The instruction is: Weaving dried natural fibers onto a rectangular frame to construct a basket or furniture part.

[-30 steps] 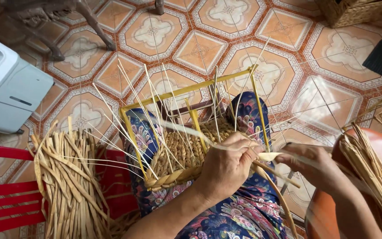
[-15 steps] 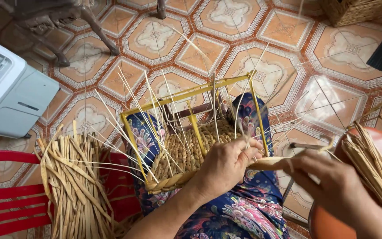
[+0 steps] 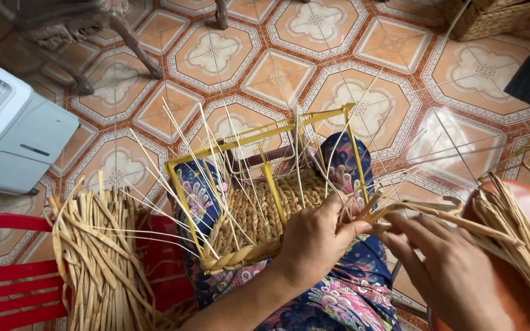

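L hand is pinching the woven basket at its rim, on the lap inside a yellow frame. R hand is gripping the flat strand w/ fingers. Judging: keep strand taut, L thumb pinning the last tuck, pass snug btwn the thin uprights. Count: 1 basket, 1 frame, 2 strand bundles, uprights too many to count.

Half-woven basket rests tilted on the lap: tan twisted-fibre weave built on a yellow wire frame, thin pale stakes fanning up and outward, a thick braided rim along the near edge. A flat straw strand runs rightward from the basket's right side, pinched between both hands.
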